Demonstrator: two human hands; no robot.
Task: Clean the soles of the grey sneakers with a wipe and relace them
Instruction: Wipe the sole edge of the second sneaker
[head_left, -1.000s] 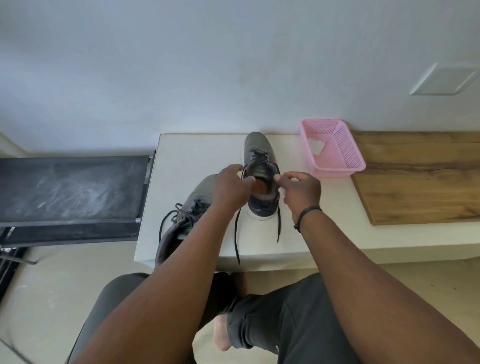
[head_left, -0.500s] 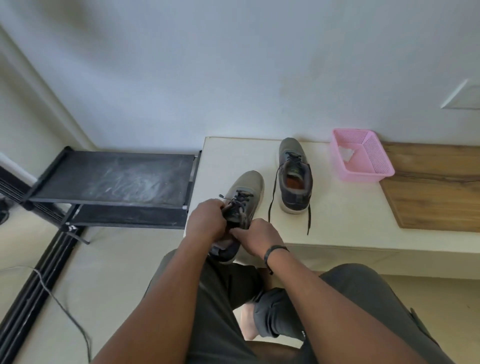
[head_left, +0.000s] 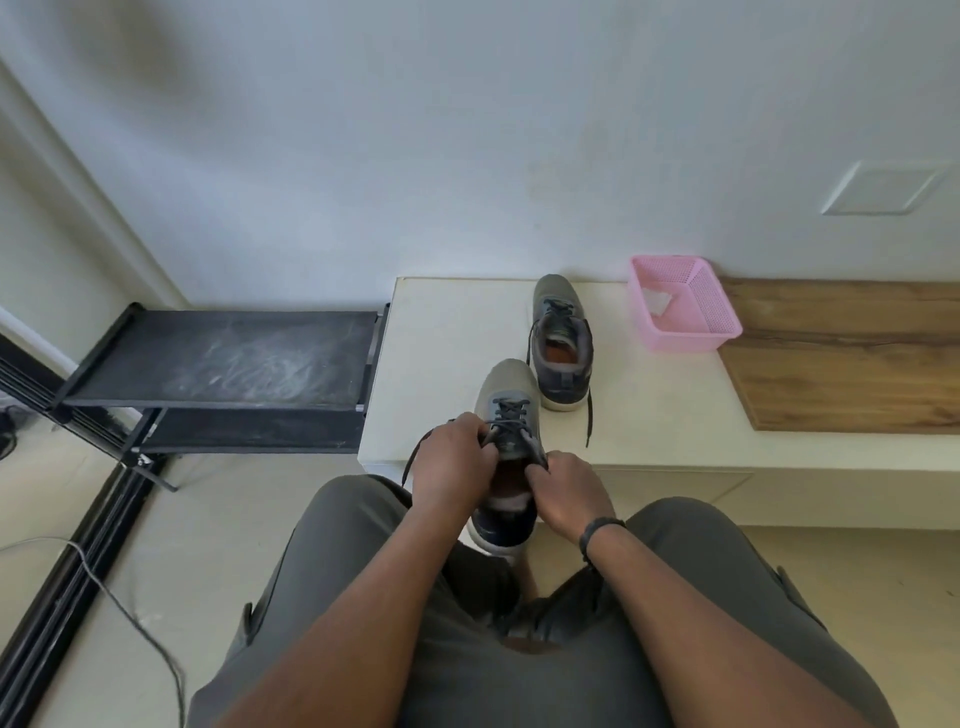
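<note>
Head view, looking down over both forearms and grey trousers. Near sneaker (head_left: 506, 441) at centre frame, toe pointing away, heel hanging past the front edge of the pale bench (head_left: 665, 415). Left hand (head_left: 452, 462) curled at the left side of the tongue, pinching what looks like a dark lace (head_left: 511, 421); right hand (head_left: 569, 491) curled at the right side of the collar, fingertips closed on the other lace end or the collar edge, cannot tell which. Loose strand of lace trailing down left of the left hand. Second sneaker (head_left: 563, 343) just beyond and to the right, upright on the bench, laces slack, one end dangling toward the bench front. Pink basket (head_left: 685, 332) further right, against the wall, with a crumpled white wipe (head_left: 657, 301) inside. Wooden board (head_left: 852, 364) at right edge; black rack (head_left: 228, 358) at left.

Judged on handling: light shoe, soft flexible upper, firmer rubber sole; likely to tip off the edge if released, given the overhanging heel. Best held at the heel counter or sole sides for steadiness. Laces thin, limp, easily slipping from the fingers; best pinched close to the tips and drawn evenly through the eyelets.
</note>
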